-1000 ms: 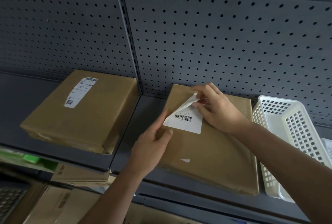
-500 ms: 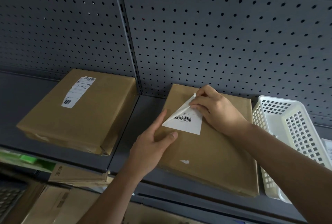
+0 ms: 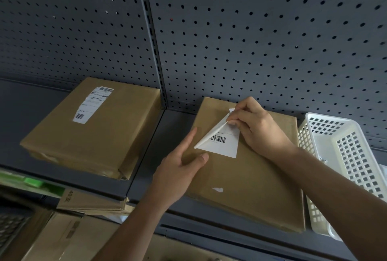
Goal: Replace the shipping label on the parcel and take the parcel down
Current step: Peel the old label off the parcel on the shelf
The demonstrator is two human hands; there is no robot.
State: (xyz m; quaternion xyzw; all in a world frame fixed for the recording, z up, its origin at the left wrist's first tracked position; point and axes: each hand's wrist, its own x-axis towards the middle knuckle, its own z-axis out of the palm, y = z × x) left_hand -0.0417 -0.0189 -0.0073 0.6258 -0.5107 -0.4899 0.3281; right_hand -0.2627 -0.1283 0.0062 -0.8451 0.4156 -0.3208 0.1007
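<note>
Paper, thin and sticky-backed, makes the white barcoded shipping label (image 3: pixel 225 146) tear-prone; the right hand (image 3: pixel 259 128) pinches its lifted corner between thumb and fingers (image 3: pixel 245 105). At lower centre, the flat brown paper-wrapped parcel (image 3: pixel 247 187) lies on the grey metal shelf (image 3: pixel 142 156), pressed by the straight fingers of the left hand (image 3: pixel 178 170). Likely light and stiff, it offers its front edge. A white perforated plastic basket (image 3: pixel 345 156) crowds its right; shelf shows on its left.
</note>
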